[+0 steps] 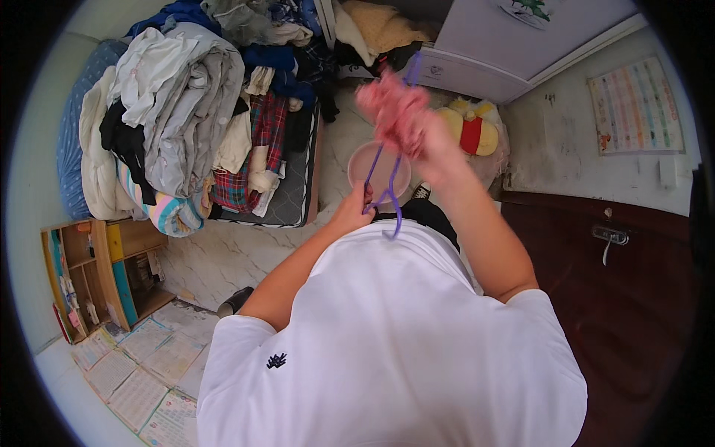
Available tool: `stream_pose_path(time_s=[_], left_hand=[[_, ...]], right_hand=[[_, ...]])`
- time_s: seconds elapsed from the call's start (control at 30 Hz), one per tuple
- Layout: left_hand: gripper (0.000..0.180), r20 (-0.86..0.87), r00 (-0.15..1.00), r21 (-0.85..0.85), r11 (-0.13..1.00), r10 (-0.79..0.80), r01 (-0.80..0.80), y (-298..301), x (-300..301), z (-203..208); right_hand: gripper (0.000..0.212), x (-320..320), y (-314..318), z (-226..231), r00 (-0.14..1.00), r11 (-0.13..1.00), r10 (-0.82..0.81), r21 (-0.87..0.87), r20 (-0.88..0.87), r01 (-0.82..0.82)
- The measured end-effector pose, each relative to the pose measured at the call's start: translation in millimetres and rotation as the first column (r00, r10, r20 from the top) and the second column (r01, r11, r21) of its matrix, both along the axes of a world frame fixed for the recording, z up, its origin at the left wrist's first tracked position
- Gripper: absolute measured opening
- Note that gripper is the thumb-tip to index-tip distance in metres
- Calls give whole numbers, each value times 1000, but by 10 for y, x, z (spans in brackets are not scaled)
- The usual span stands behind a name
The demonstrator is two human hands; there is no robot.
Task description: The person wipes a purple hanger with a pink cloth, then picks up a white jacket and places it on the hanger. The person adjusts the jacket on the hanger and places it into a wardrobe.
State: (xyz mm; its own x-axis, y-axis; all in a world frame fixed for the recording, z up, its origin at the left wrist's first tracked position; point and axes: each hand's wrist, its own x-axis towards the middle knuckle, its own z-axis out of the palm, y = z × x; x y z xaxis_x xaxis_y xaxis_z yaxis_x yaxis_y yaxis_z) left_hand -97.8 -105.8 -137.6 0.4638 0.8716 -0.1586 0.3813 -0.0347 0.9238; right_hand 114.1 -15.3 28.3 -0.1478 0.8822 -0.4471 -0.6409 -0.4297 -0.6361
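Cloth, pink and crumpled, partly hides a slender purple hanger.

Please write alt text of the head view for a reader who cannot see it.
A white-shirted person holds a purple hanger in the left hand and bunched pink cloth in the right hand, with a pale pink basin below. Clothes and bedding are heaped on a mattress at left; a brown door is at right.

Soft even light, bent edges — black corners, motion-blurred pink cloth
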Motion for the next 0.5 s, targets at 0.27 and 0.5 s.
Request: stream_pose_path(time_s=[0.27, 0.5], left_hand=[[50, 45, 988, 75, 986, 145, -148, -31, 81, -270], [49, 148, 989, 40, 999, 2, -8, 11, 3, -230]], right_hand=[[32, -209, -21, -97, 992, 993, 113, -30, 56, -112], [23, -27, 586, 410, 996, 984, -69, 170, 57, 59]])
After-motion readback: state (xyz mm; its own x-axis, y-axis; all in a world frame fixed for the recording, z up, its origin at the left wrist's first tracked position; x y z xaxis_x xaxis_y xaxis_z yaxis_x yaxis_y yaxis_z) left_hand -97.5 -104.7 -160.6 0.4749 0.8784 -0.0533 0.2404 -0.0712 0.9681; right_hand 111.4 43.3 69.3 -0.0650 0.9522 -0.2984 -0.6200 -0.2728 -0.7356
